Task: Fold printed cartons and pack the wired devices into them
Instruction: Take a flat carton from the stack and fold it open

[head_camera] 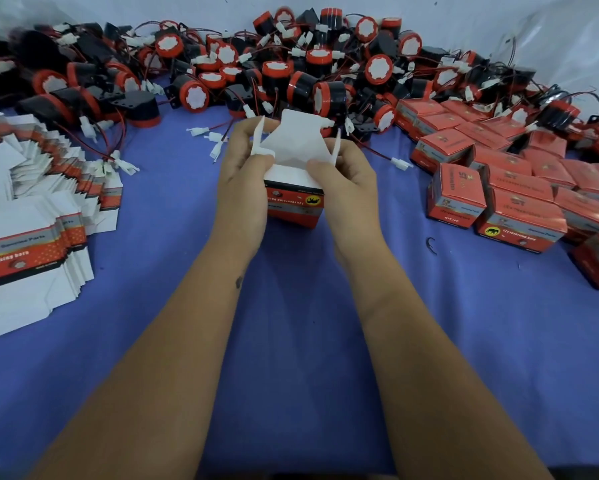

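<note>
Head view: 2 hands, 1 carton in work. The carton point(294, 202) sits mid-table, upright, top open, its white flaps standing up — red and black printed face toward the camera. Left hand point(244, 168) grips the carton's left side, fingers curled round the left flap. Right hand point(343, 176) grips the right side, thumb pressed on the inner white flap, fingers curled behind the right flap. Whether a device is inside the carton cannot be told.

Wired devices point(291, 64): a heap along the table's far edge, corner to corner — too many to count, well over 30, black bodies with red caps and white connectors on red and black wires. Some loose connectors point(215, 138) lie just beyond the left hand.

Flat cartons point(31, 216): fanned stacks at the left edge, dozens, exact count cannot be told.

Closed boxes point(499, 188): a cluster at the right edge, roughly 20 visible, several partly hidden.

Blue table cloth point(291, 341): bare stretch from the carton back to the near edge, between and beside the forearms. 1 small dark curl point(431, 244) lies on it near the boxes.
</note>
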The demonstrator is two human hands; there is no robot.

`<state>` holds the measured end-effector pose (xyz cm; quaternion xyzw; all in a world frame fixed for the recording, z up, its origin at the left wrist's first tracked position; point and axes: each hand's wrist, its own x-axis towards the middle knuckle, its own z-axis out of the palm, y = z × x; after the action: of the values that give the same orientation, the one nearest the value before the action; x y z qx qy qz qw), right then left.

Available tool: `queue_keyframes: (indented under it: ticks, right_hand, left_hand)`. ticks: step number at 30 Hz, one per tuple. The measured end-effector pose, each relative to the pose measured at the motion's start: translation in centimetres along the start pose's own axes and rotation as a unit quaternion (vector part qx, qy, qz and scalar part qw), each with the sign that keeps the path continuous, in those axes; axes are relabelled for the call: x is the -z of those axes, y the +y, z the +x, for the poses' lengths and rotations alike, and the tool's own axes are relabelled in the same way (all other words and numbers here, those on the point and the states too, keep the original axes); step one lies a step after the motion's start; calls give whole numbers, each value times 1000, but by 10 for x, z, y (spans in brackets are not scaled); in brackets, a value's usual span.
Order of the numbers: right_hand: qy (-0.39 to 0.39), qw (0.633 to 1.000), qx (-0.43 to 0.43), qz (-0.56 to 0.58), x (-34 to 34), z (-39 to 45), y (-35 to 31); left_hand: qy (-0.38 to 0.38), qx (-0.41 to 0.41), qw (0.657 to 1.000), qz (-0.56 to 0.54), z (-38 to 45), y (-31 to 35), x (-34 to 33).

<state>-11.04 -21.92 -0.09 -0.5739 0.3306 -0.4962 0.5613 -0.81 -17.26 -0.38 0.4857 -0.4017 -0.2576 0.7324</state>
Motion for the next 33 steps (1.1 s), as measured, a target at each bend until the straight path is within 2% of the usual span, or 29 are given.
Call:
queue_keyframes:
  ticks: [3, 7, 9, 11, 15, 22, 25, 29, 33]
  right_hand:
    - [24, 1000, -5, -14, 0, 1, 3]
    - [30, 995, 59, -73, 0, 1, 3]
    - [13, 994, 72, -85, -1, -1, 4]
    - [11, 992, 75, -98, -2, -1, 6]
    - [35, 992, 58, -102, -3, 1, 9]
    - [93, 995, 26, -1, 2, 4, 8]
    - [105, 994, 11, 17, 2, 5, 9]
    - [85, 996, -5, 9, 1, 5, 9]
    - [46, 997, -11, 61, -1, 2, 5]
  left_hand:
    - [-19, -6, 1000, 6, -2, 3, -3]
    - [-45, 18, 998, -46, -3, 2, -2]
    - [-62, 17, 998, -8, -7, 3, -4]
    - [-75, 2, 996, 38, -10, 3, -6]
    - [-98, 3, 995, -3, -9, 2, -4]
    - [-129, -47, 987, 85, -8, 0, -4]
    - [-154, -53, 983, 83, -10, 0, -6]
    - [-145, -27, 988, 53, -9, -1, -5]
    - [-116, -12, 992, 46, -6, -5, -2]
